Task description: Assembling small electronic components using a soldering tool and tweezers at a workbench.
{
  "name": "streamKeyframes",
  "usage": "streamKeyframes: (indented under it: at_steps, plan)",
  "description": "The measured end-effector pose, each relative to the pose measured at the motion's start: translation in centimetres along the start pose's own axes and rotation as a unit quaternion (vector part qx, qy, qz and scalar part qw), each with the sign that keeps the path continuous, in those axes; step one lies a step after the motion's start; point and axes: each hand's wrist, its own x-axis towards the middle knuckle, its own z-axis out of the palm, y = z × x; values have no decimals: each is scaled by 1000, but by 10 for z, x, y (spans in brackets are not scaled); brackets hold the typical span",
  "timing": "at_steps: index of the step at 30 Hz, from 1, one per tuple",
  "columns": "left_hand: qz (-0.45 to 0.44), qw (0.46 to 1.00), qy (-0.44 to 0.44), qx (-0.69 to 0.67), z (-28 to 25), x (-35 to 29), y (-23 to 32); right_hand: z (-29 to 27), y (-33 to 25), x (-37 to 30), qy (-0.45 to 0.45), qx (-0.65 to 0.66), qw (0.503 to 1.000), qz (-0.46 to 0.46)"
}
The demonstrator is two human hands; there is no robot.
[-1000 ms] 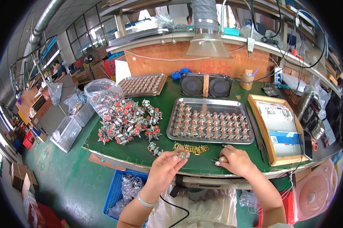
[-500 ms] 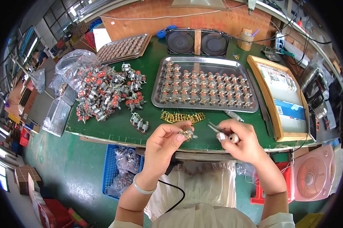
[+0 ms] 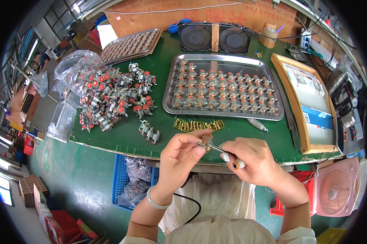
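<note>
Near the front edge of the bench, my left hand (image 3: 180, 156) pinches a small metal motor-like part (image 3: 207, 139) with an orange-red end between thumb and forefinger. My right hand (image 3: 254, 160) grips metal tweezers (image 3: 217, 148), whose tips reach the part; whether they grasp anything on it is too small to tell. A short pale cylinder with a brown end (image 3: 238, 164) also sits in my right hand. Just beyond my hands lies a row of yellow brass-coloured frames (image 3: 199, 125). Behind them, a metal tray (image 3: 228, 60) carries rows of similar parts.
A heap of loose motor-like parts (image 3: 106, 97) lies at left beside a plastic bag (image 3: 75, 67). Another filled tray (image 3: 128, 46) and two black fans (image 3: 233, 38) stand at the back. On the right are a wood-framed panel (image 3: 307, 101) and a dark metal strip (image 3: 287, 116).
My right hand has moved left, bringing the tweezers from apart to the part in my left hand. My left hand keeps its pinch on the part. The view has shifted slightly.
</note>
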Motion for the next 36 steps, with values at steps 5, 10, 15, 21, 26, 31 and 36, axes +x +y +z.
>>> streamKeyframes:
  at_steps: [5, 10, 15, 21, 26, 31, 36]
  plan:
    - [57, 998, -18, 21, -3, 4, -7, 1, -1, 1, -23, 64, 997, 46]
    - [215, 954, -20, 210, -10, 8, -9, -5, -1, 5, -114, 451, 806, 364]
    - [268, 928, -10, 259, -11, 11, -13, 2, 1, -1, -76, 653, 655, 373]
    - [300, 915, 33, 269, -15, 13, -15, -6, -4, -1, -75, 442, 835, 319]
    - [325, 897, 35, 298, -14, 14, -15, -11, 4, -5, -91, 90, 975, 181]
    - [336, 901, 45, 271, -12, 13, -18, -9, -4, -2, -35, -35, 991, 126]
    - [320, 919, 32, 228, -10, 12, -23, -12, 26, -19, -138, -290, 927, 192]
